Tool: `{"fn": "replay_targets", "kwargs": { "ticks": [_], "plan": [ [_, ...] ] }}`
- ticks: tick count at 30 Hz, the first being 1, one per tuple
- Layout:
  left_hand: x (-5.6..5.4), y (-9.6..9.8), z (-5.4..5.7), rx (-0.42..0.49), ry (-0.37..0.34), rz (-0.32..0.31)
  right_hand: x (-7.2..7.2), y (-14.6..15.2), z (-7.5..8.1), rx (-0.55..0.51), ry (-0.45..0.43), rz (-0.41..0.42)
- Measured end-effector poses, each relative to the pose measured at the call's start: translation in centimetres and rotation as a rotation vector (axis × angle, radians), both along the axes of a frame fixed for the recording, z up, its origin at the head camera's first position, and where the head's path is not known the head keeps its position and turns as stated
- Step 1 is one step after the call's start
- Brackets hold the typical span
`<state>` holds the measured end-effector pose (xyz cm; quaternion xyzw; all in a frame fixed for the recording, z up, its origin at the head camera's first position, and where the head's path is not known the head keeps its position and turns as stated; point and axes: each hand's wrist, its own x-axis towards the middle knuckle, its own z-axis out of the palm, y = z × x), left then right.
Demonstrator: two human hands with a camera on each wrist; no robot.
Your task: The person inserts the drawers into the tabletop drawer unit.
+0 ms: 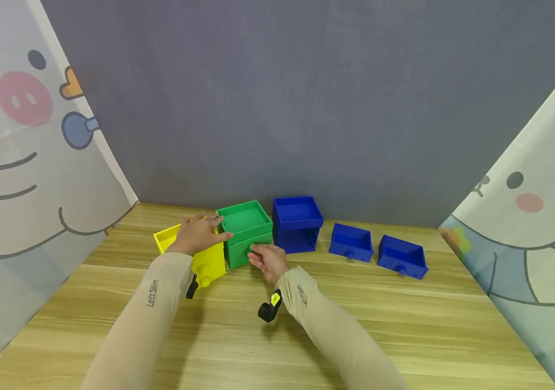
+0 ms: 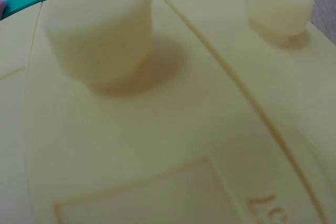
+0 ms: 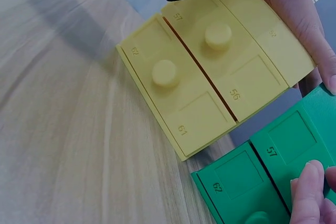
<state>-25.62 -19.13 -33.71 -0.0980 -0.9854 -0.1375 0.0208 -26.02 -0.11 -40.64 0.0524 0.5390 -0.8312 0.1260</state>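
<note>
A green drawer box [image 1: 245, 219] with a shallow open tray on top stands next to a yellow drawer box [image 1: 211, 254], both with two drawers in front. My left hand [image 1: 194, 234] reaches over the top of the yellow box, fingers spread, with thumb and fingertips at the green box's left top edge. My right hand [image 1: 269, 261] pinches at the front of the green box's upper drawer [image 3: 291, 142], where its knob is hidden behind my fingers. Below it a lower green drawer knob [image 3: 258, 217] shows. Yellow knobs [image 3: 218, 36] face outward beside it.
Right of the green box stands a blue box frame [image 1: 297, 219] with an open, hollow front. Two loose blue drawers, one nearer [image 1: 352, 242] and one farther right [image 1: 402, 256], lie on the wooden table [image 1: 238, 346]. A grey panel [image 1: 307, 108] rises behind.
</note>
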Motion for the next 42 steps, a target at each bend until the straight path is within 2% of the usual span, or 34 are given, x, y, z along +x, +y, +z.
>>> {"fn": "replay_targets", "kwargs": {
  "ticks": [18, 22, 26, 31, 36, 39, 42],
  "plan": [
    [-0.2, 0.8, 0.2, -0.008, -0.001, -0.021, 0.0, 0.6, 0.2, -0.021, -0.002, -0.027],
    [-0.2, 0.9, 0.3, -0.005, 0.003, -0.024, 0.0, 1.0, 0.2, -0.028, -0.013, 0.007],
    [-0.2, 0.9, 0.4, -0.009, 0.004, -0.028, -0.1, 2.1, 0.2, -0.027, -0.026, 0.085],
    [0.0, 0.7, 0.5, -0.008, -0.003, -0.042, -0.4, 4.5, 0.2, -0.008, -0.007, 0.157],
    [0.3, 0.2, 0.7, -0.035, -0.017, -0.038, -0.6, 8.3, -0.2, 0.040, -0.014, 0.200],
    [0.2, 0.8, 1.0, -0.061, -0.012, -0.045, -0.7, 11.1, -0.5, 0.047, -0.012, 0.210],
    [0.0, 2.1, 1.1, -0.069, 0.027, -0.088, -0.7, 13.7, -0.8, 0.045, -0.012, 0.184]
  ]
}}
